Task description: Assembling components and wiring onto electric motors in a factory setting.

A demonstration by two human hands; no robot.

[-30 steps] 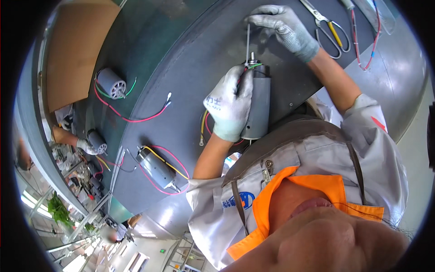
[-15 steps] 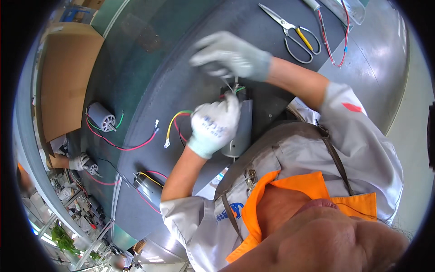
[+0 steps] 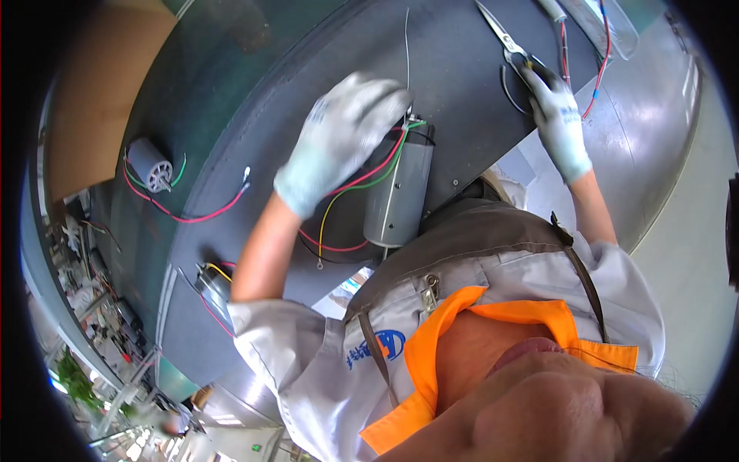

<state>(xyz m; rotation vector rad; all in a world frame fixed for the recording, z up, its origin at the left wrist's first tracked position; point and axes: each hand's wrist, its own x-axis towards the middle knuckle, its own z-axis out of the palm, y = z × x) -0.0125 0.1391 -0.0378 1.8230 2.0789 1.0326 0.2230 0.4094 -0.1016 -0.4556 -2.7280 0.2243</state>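
Note:
A grey cylindrical motor lies on the dark table in front of me. Red and green wires come out of its far end and run down toward the left. From that end a thin pale cable tie sticks up. My left hand, in a white glove, has its fingers closed at the base of the tie; part of the grip is hidden. On the right my gloved right hand has its fingers closed around the handles of the scissors, whose blades point to the far left.
A second motor with red and green leads lies at the left, and a third is near my left forearm. A cardboard sheet stands at the far left. Red wires in a white sleeve and a clear plastic tray are at the far right.
My right hand has left the motor's end and moved right onto the scissors. The left hand has shifted up to the wire end. Another person's gloved hand at far left is gone from view.

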